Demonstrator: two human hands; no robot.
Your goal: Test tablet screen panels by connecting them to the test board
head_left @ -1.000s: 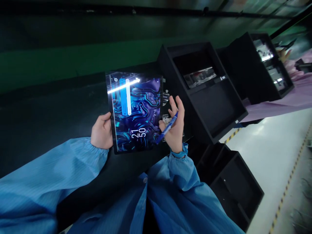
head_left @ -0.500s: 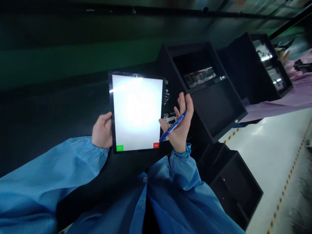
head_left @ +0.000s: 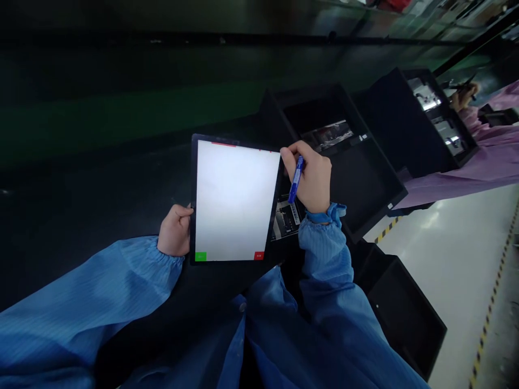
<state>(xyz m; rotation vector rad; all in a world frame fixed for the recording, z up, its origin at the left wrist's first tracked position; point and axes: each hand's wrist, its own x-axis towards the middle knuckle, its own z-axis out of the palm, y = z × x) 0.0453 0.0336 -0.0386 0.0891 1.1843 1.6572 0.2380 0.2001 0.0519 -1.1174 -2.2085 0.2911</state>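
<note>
A tablet-like display panel [head_left: 237, 202] with a lit white screen is tilted between my hands. Green and red boxes sit in its lower corners, and thin red marks show along the top edge. My left hand [head_left: 175, 229] is closed on the panel's left edge, thumb on the front. At the upper right corner, my right hand [head_left: 310, 175] pinches the frame with thumb and fingers. A blue pen [head_left: 297, 179] is tucked in that same hand, pointing down toward me. Partly hidden behind the panel's right side lies an electronic part with a printed label [head_left: 286, 217].
Right of the panel stands a black divided box [head_left: 360, 178] with a shiny part in one compartment. Another black box [head_left: 409, 113] beyond it holds shiny parts. A black bin [head_left: 409, 313] sits lower right. A person in a pink sleeve [head_left: 446, 162] works at the far right.
My right hand has moved up from beside the lower right edge and closed on the upper right corner. The pen now points more steeply down. Red marks have appeared along the screen's top.
</note>
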